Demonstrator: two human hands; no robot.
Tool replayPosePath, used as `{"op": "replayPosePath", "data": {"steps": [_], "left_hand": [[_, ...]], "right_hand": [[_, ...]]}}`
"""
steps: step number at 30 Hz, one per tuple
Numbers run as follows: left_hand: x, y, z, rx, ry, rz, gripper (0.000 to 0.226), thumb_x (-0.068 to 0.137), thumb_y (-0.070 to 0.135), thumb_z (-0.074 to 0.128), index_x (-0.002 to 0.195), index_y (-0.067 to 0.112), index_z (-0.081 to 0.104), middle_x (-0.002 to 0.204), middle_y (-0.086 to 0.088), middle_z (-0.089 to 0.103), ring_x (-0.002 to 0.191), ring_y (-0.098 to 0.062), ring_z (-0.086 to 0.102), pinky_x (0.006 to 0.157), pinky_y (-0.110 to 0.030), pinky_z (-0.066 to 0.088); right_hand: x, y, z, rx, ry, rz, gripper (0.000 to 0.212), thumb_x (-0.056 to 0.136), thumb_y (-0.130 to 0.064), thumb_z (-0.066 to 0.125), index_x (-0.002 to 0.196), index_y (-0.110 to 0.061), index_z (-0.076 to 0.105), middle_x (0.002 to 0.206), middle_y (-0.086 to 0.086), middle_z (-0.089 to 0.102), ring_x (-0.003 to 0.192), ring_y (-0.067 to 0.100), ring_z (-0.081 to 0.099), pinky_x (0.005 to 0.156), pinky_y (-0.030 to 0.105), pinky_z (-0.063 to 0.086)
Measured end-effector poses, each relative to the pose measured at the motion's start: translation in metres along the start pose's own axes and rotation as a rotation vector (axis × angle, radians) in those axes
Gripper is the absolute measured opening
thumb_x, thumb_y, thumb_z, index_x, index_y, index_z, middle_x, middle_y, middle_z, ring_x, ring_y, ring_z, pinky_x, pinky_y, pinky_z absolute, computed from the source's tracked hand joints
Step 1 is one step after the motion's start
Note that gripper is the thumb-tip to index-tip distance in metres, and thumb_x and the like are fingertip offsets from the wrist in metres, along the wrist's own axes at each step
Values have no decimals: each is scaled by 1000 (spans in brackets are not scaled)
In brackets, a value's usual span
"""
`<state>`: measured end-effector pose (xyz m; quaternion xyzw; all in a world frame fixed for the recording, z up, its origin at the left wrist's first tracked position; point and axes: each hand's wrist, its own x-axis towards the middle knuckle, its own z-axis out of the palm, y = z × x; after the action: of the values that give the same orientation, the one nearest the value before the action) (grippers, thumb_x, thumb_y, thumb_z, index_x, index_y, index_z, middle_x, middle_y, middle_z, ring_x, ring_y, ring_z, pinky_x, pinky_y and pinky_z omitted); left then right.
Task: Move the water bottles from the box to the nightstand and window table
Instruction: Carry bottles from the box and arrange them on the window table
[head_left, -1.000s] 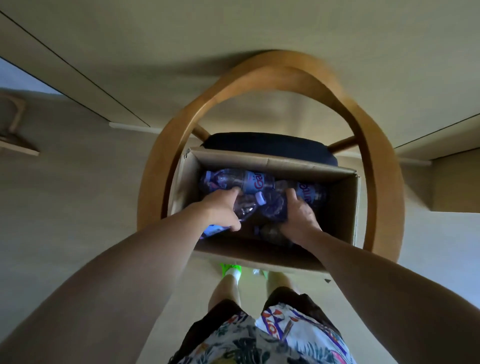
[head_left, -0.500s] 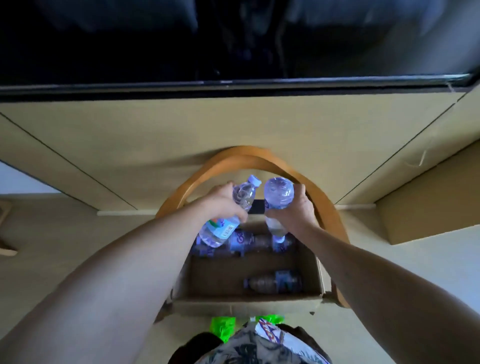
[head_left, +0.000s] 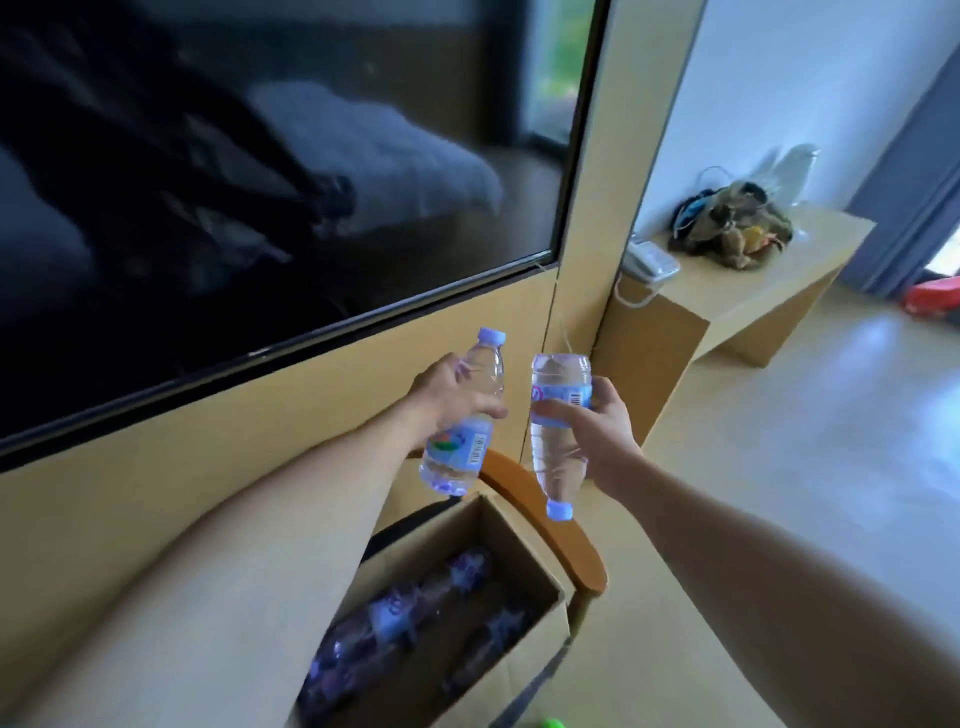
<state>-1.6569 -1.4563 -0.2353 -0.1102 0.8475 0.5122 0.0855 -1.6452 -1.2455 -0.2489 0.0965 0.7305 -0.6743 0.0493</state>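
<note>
Above the open brown cardboard box (head_left: 467, 618), which holds more bottles, the left hand (head_left: 451, 395) grips one clear plastic water bottle (head_left: 464, 415) cap-up. The right hand (head_left: 592, 421) grips another (head_left: 557, 431) cap-down; a loose cap could leak.

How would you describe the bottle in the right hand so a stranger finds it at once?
Below the big dark screen, two hands hold bottles above the box. The right hand grips its bottle upside down, cap pointing at the box; the left bottle has its cap up.
</note>
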Motion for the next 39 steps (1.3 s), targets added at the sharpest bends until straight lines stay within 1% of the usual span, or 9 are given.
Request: {"op": "replayPosePath", "data": {"steps": [3,5,9,12,15,17,19,29,39], "left_hand": [[7,45,39,-67,-82,110,72,57,40,92,117,23,57,116,6,63,103,-15,62,85,-39,55],[9,78,70,-121,-150,190,77,67,36,91,133,20,56,107,14,65,98,-6,62,77,-33,52],[5,148,146,-190,-293,314,59,77,19,88,126,13,56,90,10,70,65,11,64,61,-19,52],[-2,198,212,-220,-354,310,60,72,17,92,113,10,49,116,-9,60,91,-13,62,87,-32,56],[-14,248,277,-234,-410,364,81,52,33,97,112,11,47,115,-9,61,96,-17,62,81,-22,50],[-19,278,322,-222,-406,391,95,33,49,89,112,10,52,118,-9,66,105,-25,67,96,-36,53],[-22,304,365,-201,-396,417,88,34,50,90,108,15,61,111,-9,70,100,-30,72,97,-50,56],[-51,413,559,-119,-574,485,68,65,28,96,117,11,58,110,-12,69,99,-31,72,94,-51,58],[1,498,733,7,-773,586,60,62,35,96,108,18,62,102,-9,72,93,-29,73,90,-50,60]], "right_hand": [[-7,-14,-47,127,101,1,56,61,-30,89,110,-24,64,99,3,74,81,19,75,63,37,61],[-12,-22,-83,205,158,4,54,64,-28,89,113,-19,65,101,7,74,80,21,74,60,35,59],[-18,-30,-167,295,291,-22,30,78,-15,84,102,-19,66,91,11,73,81,31,71,82,62,59],[-25,-36,-235,372,390,-23,44,77,-18,84,114,-14,61,95,15,70,76,29,70,81,65,59],[-30,-41,-309,452,490,-44,69,67,-28,80,127,-5,57,92,13,64,69,22,63,49,42,61],[-31,-41,-362,478,539,-49,59,78,-27,77,127,0,60,90,14,61,70,23,59,43,33,55],[-31,-37,-414,488,574,-44,49,87,-25,73,127,1,61,96,17,58,78,27,58,47,35,57],[-49,-19,-609,484,739,-64,55,66,-36,95,106,-6,73,117,32,68,106,47,66,60,43,61],[8,0,-755,567,952,-31,42,79,-31,87,108,-7,69,115,32,69,99,48,71,70,56,63]]}}
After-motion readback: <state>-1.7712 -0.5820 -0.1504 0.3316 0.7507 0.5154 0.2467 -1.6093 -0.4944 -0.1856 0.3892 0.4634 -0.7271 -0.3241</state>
